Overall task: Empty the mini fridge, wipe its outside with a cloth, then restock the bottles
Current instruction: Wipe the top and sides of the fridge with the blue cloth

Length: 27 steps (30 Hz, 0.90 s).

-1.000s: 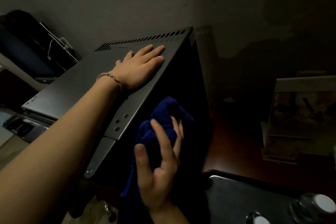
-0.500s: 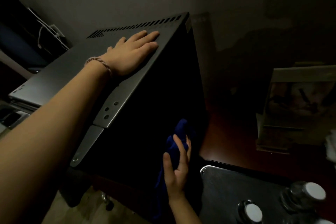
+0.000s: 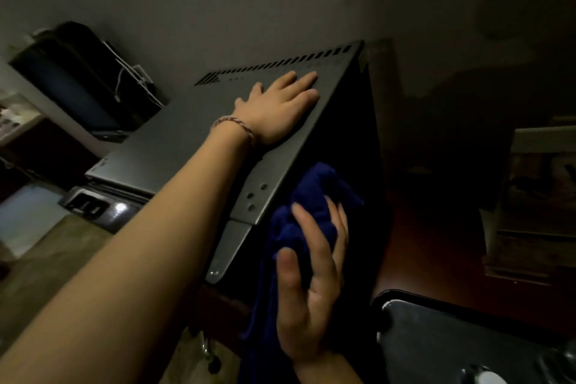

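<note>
1. The mini fridge (image 3: 187, 146) fills the middle of the room from where I stand, its grey metal top sloping away toward the wall and a row of vent slots (image 3: 280, 64) running along the far edge. Its right side is a dark, nearly black panel.
2. The reddish-brown tabletop (image 3: 420, 252) lies to the right of the fridge, dim and hard to read in this light.
3. A dark tray (image 3: 436, 337) sits at the bottom right on that tabletop, and a white bottle cap (image 3: 486, 379) shows at its lower edge.
4. The blue cloth (image 3: 311, 196) is bunched against the dark right side of the fridge, just below the top edge, with a tail of it hanging downward.
5. The right hand (image 3: 308, 290) presses the cloth to that side panel, fingers straight and spread, thumb out to the left.
6. The left hand (image 3: 280, 109) rests flat on the fridge top near the vent slots, fingers straight and close together, holding nothing.
7. A braided bracelet (image 3: 233, 126) circles the left wrist.
8. A metal hinge bracket (image 3: 230, 246) juts down from the near corner of the fridge top, just left of the cloth.
</note>
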### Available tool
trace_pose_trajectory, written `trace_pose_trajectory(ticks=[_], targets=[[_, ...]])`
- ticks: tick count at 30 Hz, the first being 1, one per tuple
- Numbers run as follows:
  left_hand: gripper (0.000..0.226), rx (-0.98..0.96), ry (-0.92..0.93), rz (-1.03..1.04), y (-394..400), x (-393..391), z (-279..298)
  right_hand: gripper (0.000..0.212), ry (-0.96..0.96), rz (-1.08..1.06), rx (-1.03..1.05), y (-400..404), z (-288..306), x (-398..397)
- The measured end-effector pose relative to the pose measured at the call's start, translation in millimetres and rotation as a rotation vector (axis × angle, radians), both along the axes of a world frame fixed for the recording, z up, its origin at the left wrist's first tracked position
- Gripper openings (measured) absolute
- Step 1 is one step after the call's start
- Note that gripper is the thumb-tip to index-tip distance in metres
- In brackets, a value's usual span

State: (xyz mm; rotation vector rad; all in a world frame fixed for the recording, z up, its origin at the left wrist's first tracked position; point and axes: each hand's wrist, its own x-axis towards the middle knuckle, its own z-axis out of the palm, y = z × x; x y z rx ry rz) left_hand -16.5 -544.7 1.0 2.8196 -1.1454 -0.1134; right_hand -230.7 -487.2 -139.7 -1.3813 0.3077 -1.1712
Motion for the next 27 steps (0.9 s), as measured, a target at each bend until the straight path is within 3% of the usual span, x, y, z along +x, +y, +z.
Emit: trace_pose_trajectory(ticks=[4, 10, 18, 27], targets=[[0.078, 0.044, -0.016, -0.08, 0.2, 7.7, -3.7, 0.042, -0.064, -0.033, -0.096, 8.4, 49.1, -2.2], [0.087, 0.067, -0.029, -0.115, 1.2, 16.1, -5.7, 0.042, -0.092, -0.081, -0.117, 15.0, 40.6, -5.5], [0.075, 0.009, 0.023, -0.032, -1.6, 18.2, -5.5, 0.042, -0.022, -0.082, -0.015, 17.5, -43.0, -4.6], [0.081, 0.024, 0.029, -0.042, -3.8, 23.2, -3.1, 0.041, 0.179, -0.046, 0.204, 17.2, -166.2, -6.9]])
